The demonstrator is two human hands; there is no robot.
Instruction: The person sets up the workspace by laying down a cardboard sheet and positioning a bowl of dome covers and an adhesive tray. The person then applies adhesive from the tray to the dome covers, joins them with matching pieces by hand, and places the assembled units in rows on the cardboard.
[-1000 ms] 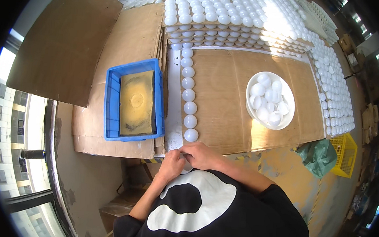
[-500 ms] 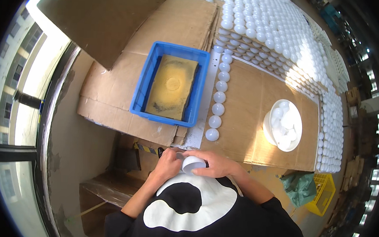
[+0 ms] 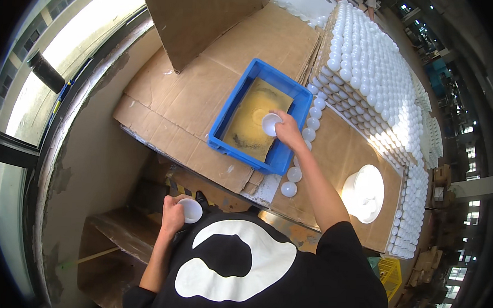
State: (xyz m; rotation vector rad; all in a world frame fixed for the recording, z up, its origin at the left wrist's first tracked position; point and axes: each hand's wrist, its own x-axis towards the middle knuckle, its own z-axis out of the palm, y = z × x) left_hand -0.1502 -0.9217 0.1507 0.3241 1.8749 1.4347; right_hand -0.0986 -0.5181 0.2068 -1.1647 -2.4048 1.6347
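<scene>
Right hand (image 3: 287,131) reaches out over the blue bin (image 3: 260,118), fingers closed around the rim of a small white cup (image 3: 271,124), open side up, held low inside the bin just over the yellowish liquid (image 3: 251,126). Can't tell if it's touching the surface.

Left hand (image 3: 172,214) is down near the torso, curled around a second white cup (image 3: 190,210), well apart from the bin.

Handling, my read: the cups look like thin moulded plastic, light and stiff enough for a one-handed rim pinch. Probably slippery once wet, so grip the rim and side wall, not the base. Squeeze too hard and the wall likely flexes.

Containers:
- Blue bin: shallow layer of murky yellow fluid, nothing else visible in it besides the held cup.
- White bowl (image 3: 362,192) to the right on the counter (image 3: 337,142): holds several white pieces; glare washes out the detail.
- A row of white caps (image 3: 299,163) runs along the bin's right edge, just beside it.
- Behind them, a big stacked block of the same white caps (image 3: 375,77), tightly packed in layers.

Cardboard sheets (image 3: 176,104) cover the counter under everything.
</scene>
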